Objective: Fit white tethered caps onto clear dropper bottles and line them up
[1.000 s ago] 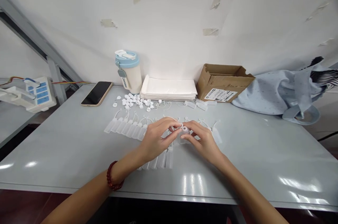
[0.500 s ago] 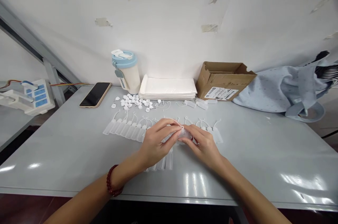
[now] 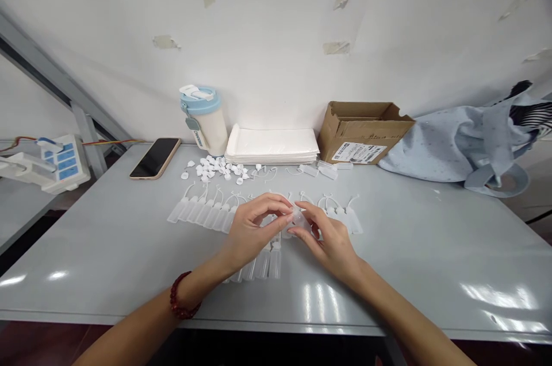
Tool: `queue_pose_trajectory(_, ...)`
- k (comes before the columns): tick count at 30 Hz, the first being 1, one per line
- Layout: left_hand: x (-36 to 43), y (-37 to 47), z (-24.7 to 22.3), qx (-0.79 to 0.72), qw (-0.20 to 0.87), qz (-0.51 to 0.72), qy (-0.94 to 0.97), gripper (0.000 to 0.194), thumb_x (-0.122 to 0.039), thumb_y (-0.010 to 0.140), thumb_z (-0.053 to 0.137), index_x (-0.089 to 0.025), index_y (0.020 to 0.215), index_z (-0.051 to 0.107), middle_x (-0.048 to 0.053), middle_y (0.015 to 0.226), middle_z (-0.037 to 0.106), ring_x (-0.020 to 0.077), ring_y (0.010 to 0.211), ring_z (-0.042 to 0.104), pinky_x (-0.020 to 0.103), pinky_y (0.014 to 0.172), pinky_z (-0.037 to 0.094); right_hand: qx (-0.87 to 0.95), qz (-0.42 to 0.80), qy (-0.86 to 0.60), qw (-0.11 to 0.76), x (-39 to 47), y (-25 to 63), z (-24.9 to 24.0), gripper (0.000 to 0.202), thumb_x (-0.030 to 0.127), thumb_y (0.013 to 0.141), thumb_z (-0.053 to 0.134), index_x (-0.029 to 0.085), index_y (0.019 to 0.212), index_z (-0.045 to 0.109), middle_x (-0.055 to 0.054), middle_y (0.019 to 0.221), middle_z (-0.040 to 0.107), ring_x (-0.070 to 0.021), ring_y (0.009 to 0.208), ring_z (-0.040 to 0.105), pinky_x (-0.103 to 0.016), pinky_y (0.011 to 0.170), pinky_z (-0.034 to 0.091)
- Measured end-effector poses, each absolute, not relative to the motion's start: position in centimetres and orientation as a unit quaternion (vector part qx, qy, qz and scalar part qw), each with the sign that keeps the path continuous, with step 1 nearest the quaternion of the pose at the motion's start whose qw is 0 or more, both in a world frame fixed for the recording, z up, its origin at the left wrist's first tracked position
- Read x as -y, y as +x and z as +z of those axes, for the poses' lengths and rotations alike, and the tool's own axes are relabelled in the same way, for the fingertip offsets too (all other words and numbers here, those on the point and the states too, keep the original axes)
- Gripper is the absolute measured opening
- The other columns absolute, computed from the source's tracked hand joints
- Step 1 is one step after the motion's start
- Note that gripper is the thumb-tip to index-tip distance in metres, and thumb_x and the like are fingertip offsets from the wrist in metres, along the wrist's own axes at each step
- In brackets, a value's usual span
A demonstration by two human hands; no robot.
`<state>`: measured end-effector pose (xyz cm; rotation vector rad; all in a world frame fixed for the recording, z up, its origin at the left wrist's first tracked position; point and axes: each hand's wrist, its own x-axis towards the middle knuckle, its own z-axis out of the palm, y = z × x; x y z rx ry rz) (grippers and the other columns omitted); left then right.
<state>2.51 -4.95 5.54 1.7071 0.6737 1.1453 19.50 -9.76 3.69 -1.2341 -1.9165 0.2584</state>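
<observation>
Between my two hands is a small translucent plastic tube [image 3: 302, 219], held above the table. My left hand [image 3: 252, 229] pinches its left end with thumb and fingertips. My right hand [image 3: 331, 235] has thumb and fingers closed around the other end. Fingers hide part of the tube. Behind and beside the hands runs a row of similar capped tubes with thin loops [image 3: 202, 211], continuing on the right [image 3: 347, 219]. A second group of capped tubes [image 3: 261, 265] lies in front, partly under my left hand.
White caps [image 3: 215, 168] lie heaped near a tumbler [image 3: 211, 124]. Loose tubes [image 3: 326, 169] lie before an open cardboard box [image 3: 364, 133]. A stack of white envelopes [image 3: 271, 145], a phone [image 3: 156, 158], a power strip [image 3: 64, 162] and a light blue bag [image 3: 431, 145] surround the workspace.
My fingers have shifted slightly around the tube, and the left fingers have drawn back a little, showing more of it. The view has moved slightly.
</observation>
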Motion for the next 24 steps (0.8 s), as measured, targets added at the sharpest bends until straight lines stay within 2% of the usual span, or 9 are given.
queue_pose_trajectory(4, 5.0, 2.6, 5.3, -0.258, 0.343, 0.482, 0.764, 0.012, -0.007, 0.082, 0.061, -0.016, 0.085, 0.067, 0.007, 0.089, 0.069, 0.0169, 0.087, 0.065, 0.031, 0.080, 0.054, 0.740, 0.147, -0.505, 0.419, 9.8, 19.6, 3.8, 0.028, 0.031, 0.092, 0.051, 0.022, 0.118, 0.047, -0.001, 0.076, 0.065, -0.0117, 0.054, 0.054, -0.023, 0.051, 0.044)
queue_pose_trajectory(7, 5.0, 2.8, 5.0, -0.211, 0.210, 0.497, 0.815, 0.019, -0.005, 0.082, 0.057, -0.016, 0.095, 0.065, 0.010, 0.095, 0.070, 0.0186, 0.090, 0.066, 0.033, 0.079, 0.055, 0.688, 0.240, -0.529, 0.435, 9.9, 19.5, 4.2, 0.026, 0.031, 0.089, 0.054, 0.022, 0.113, 0.048, 0.002, 0.068, 0.060, -0.0113, 0.051, 0.052, -0.023, 0.049, 0.043)
queue_pose_trajectory(9, 5.1, 2.8, 4.8, -0.191, 0.168, 0.502, 0.826, 0.023, -0.003, 0.083, 0.055, -0.016, 0.100, 0.063, 0.011, 0.097, 0.070, 0.0190, 0.091, 0.066, 0.033, 0.079, 0.055, 0.644, 0.315, -0.532, 0.450, 9.9, 19.5, 4.5, 0.025, 0.032, 0.087, 0.057, 0.022, 0.109, 0.048, 0.003, 0.068, 0.060, -0.0111, 0.052, 0.055, -0.023, 0.051, 0.044)
queue_pose_trajectory(13, 5.3, 2.9, 4.7, -0.212, 0.173, 0.484, 0.831, 0.029, -0.005, 0.084, 0.053, -0.016, 0.111, 0.057, 0.010, 0.096, 0.068, 0.0181, 0.089, 0.064, 0.032, 0.077, 0.054, 0.564, 0.427, -0.528, 0.470, 9.9, 19.2, 4.9, 0.027, 0.036, 0.084, 0.060, 0.022, 0.104, 0.048, 0.002, 0.071, 0.061, -0.0117, 0.055, 0.060, -0.024, 0.051, 0.045)
queue_pose_trajectory(17, 5.7, 2.9, 4.9, -0.245, 0.188, 0.425, 0.851, 0.043, -0.017, 0.081, 0.063, -0.016, 0.121, 0.047, 0.011, 0.103, 0.063, 0.0212, 0.093, 0.058, 0.037, 0.079, 0.051, 0.514, 0.483, -0.519, 0.483, 9.9, 19.1, 5.0, 0.029, 0.039, 0.082, 0.063, 0.021, 0.100, 0.049, 0.002, 0.072, 0.064, -0.0117, 0.055, 0.060, -0.024, 0.051, 0.046)
queue_pose_trajectory(20, 5.8, 3.0, 4.9, -0.258, 0.177, 0.402, 0.861, 0.049, -0.025, 0.079, 0.068, -0.017, 0.121, 0.045, 0.011, 0.104, 0.061, 0.0232, 0.096, 0.055, 0.039, 0.081, 0.049, 0.503, 0.494, -0.523, 0.480, 9.8, 19.1, 5.1, 0.029, 0.038, 0.080, 0.064, 0.021, 0.098, 0.048, 0.002, 0.070, 0.066, -0.0111, 0.054, 0.059, -0.025, 0.054, 0.047)
queue_pose_trajectory(24, 5.9, 3.0, 4.9, -0.279, 0.177, 0.372, 0.867, 0.046, -0.028, 0.079, 0.068, -0.018, 0.118, 0.045, 0.010, 0.104, 0.060, 0.0234, 0.096, 0.053, 0.038, 0.081, 0.048, 0.489, 0.518, -0.520, 0.472, 10.0, 19.0, 5.2, 0.031, 0.039, 0.080, 0.065, 0.021, 0.096, 0.044, 0.001, 0.068, 0.066, -0.0151, 0.059, 0.064, -0.029, 0.059, 0.050)
